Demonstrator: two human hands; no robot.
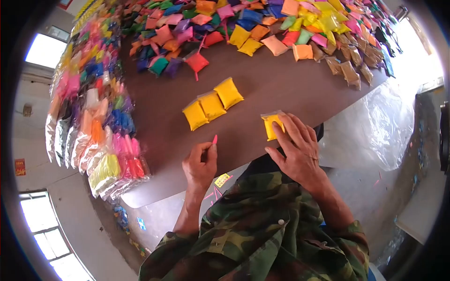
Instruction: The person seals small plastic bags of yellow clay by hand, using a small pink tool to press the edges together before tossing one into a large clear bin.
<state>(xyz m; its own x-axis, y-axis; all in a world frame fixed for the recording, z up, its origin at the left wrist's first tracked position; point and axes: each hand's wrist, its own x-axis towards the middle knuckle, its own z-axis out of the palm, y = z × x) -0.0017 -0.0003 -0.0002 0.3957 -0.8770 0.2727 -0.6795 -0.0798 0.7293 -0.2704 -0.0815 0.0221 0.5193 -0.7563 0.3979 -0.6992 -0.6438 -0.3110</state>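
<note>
My left hand [200,165] is closed, thumb against the fingers, around a small pink pointed piece [215,139] whose tip sticks up; its exact kind is too small to tell. My right hand [300,152] has its fingers spread and stretched out, with the fingertips on a yellow packet [270,126] near the table's front edge. The thumb is apart from that packet. Ahead of my left hand, three more yellow packets lie in a slanting row, touching each other: a left one [195,115], a middle one [212,106] and a right one [228,93].
Many small coloured packets [253,18] are heaped along the far side of the brown table [159,107]. Brown packets [349,72] lie at the right. Stacked clear bags of coloured packets [105,171] line the left edge. Clear plastic sheeting [389,126] hangs beyond the right edge.
</note>
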